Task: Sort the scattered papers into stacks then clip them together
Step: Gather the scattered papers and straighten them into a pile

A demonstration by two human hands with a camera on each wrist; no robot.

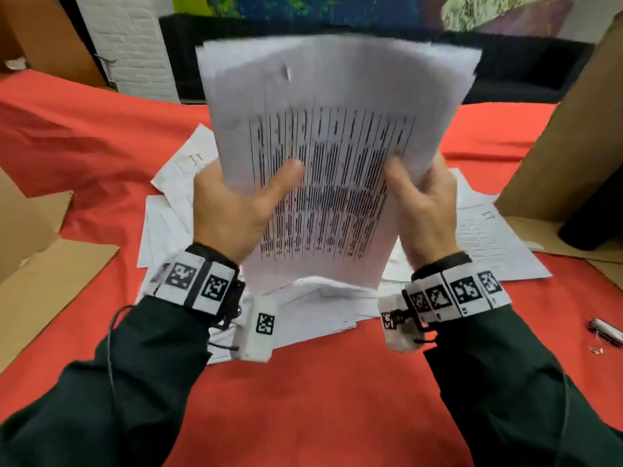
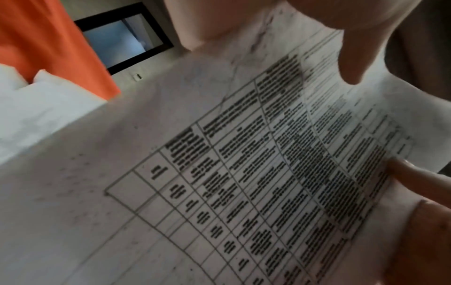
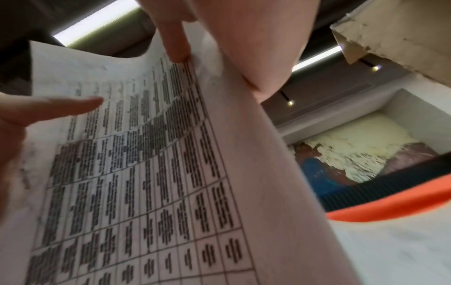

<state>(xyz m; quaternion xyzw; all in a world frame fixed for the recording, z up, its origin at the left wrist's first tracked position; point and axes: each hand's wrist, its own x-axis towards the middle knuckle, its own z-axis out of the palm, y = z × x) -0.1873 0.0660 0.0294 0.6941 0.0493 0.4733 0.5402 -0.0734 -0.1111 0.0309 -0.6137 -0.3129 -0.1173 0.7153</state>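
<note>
I hold a stack of papers (image 1: 337,129) upright above the red table, its front sheet printed with a dense table of text. My left hand (image 1: 236,210) grips the stack's left edge, thumb pressed on the front. My right hand (image 1: 421,203) grips the right edge the same way. The wrist views show the printed sheet (image 2: 244,173) (image 3: 146,173) close up with a thumb laid on it. More loose papers (image 1: 303,308) lie scattered on the table under and around my hands.
The table wears a red cloth (image 1: 320,399). Flattened cardboard (image 1: 40,271) lies at the left, a cardboard box (image 1: 573,146) stands at the right. A metal clip (image 1: 606,332) lies near the right edge. A printed sheet (image 1: 495,244) rests by the box.
</note>
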